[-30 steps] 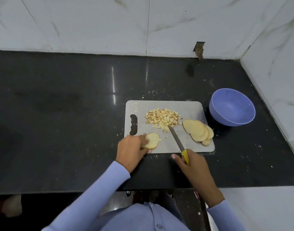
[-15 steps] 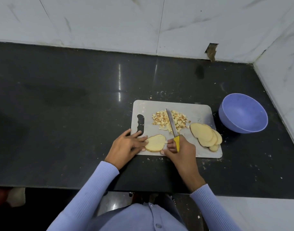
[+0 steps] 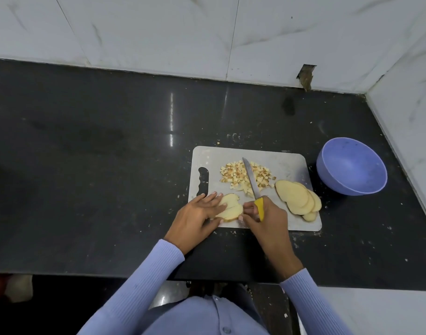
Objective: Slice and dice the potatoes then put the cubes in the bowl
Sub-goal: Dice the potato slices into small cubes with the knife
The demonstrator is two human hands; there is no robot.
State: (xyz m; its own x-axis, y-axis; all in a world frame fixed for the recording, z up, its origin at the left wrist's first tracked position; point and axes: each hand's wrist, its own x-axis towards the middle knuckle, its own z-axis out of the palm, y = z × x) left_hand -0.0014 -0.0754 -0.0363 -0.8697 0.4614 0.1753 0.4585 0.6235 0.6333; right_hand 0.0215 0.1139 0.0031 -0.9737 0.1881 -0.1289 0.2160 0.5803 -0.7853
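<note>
Yellow-handled knife (image 3: 253, 187), tip away over potato cubes (image 3: 241, 176).

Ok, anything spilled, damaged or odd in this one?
Two things. Small potato crumbs lie scattered on the black counter around the cutting board, off the work surface. And the wall tile has a broken hole at its bottom edge behind the board. The bowl sits upright.

The table (image 3: 110, 165) is glossy black with pale specks; the wall (image 3: 158, 32) white marble with grey veins; cutting board (image 3: 287, 165) light grey; bowl (image 3: 352, 165) lavender-blue; knife (image 3: 252, 182) yellow-handled; potato slices (image 3: 294, 198) pale yellow; sleeves (image 3: 134, 291) periwinkle, ribbed
</note>
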